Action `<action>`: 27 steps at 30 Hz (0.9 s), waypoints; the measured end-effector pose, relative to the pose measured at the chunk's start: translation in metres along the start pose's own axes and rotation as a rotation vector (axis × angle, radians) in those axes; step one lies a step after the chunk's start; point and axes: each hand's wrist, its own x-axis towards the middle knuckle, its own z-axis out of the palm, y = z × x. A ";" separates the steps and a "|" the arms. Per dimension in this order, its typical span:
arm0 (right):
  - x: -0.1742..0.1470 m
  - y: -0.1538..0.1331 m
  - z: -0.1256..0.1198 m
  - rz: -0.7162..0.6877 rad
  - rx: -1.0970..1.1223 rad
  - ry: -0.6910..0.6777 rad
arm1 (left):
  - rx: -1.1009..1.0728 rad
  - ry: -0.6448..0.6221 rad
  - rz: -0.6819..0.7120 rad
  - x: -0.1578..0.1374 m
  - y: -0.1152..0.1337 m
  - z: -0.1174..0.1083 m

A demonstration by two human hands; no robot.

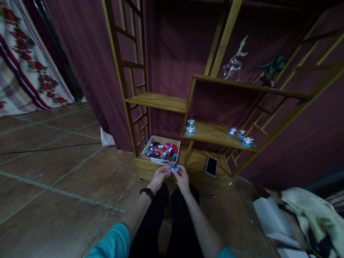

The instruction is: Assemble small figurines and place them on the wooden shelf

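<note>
Between my two hands is a small purple figurine [174, 169], held in front of the shelf's lower board. My left hand [160, 175] pinches its left side, and a dark band circles that wrist. On the other side, the fingers of my right hand [182, 177] close on it. Just beyond my hands stands an open white box [164, 139] full of small red, black, blue and white figurines [161, 151]. Several similar figurines stand on the middle board: a pair on blue bases [190, 130] at its left end, others [247, 142] toward the right.
A wooden display shelf [219, 138] fills the front. A phone [211, 166] lies on its lowest board. Higher up stand a clear deer figure [233, 67] and a dark green statue [271, 71]. White boxes [274, 218] and cloth [309, 204] lie on the floor at right.
</note>
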 end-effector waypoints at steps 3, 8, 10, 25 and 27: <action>-0.001 -0.002 -0.001 0.008 0.001 -0.014 | -0.002 0.038 -0.004 0.000 0.001 0.001; -0.002 -0.007 -0.003 -0.007 -0.028 0.011 | 0.000 0.044 -0.001 -0.004 0.005 0.004; -0.002 -0.010 -0.003 -0.014 -0.040 0.022 | 0.009 0.040 -0.001 -0.006 0.008 0.005; 0.038 -0.071 -0.090 -0.070 0.063 -0.028 | 0.061 0.029 -0.053 -0.007 0.021 0.006; 0.057 -0.101 -0.127 -0.121 -0.005 -0.019 | 0.069 0.033 -0.045 -0.009 0.023 0.006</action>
